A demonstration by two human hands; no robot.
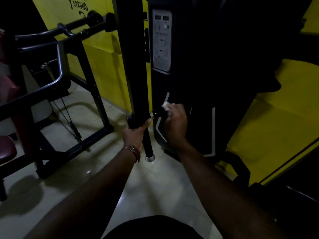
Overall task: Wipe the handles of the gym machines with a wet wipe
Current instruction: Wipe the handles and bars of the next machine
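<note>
A black machine arm (136,69) hangs down in the middle of the head view and ends in a silver cap (149,158). A short black side handle (158,113) sticks out to its right. My right hand (176,121) is curled round that handle with a white wet wipe (166,105) bunched under its fingers. My left hand (136,133), with a brown band on the wrist, grips the lower part of the arm, thumb up along its right side. The handle's far end is hidden under my right hand.
A black weight-stack housing with a white instruction label (162,40) stands right behind the handle. Another machine with curved black bars (58,54) and maroon pads (6,152) fills the left. Yellow walls (269,118) close the back and right. Pale tiled floor (155,187) lies below.
</note>
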